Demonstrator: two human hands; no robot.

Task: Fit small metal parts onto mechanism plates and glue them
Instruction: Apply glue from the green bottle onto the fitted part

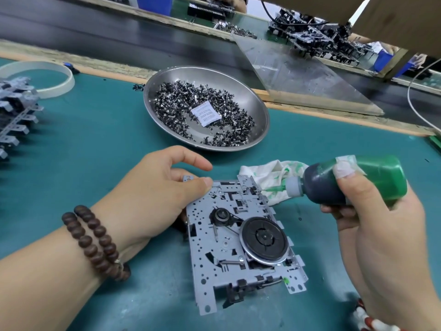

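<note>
while gripped, mechanism plate (238, 237) beneath left fingers (202, 181)

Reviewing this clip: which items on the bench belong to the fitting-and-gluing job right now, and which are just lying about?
In use:
- mechanism plate, steadied by the left hand
- green glue bottle, held in the right hand, nozzle at the plate's far edge
- steel dish of small metal parts

Lying about:
- stained rag
- white band loop
- stacked plates at left
- desiccant sachet

The left hand (155, 187) is reaching in from the near left, fingers curled (thumb and forefinger pinching). The right hand (381, 235) is gripping, fingers wrapped, at the right.
</note>
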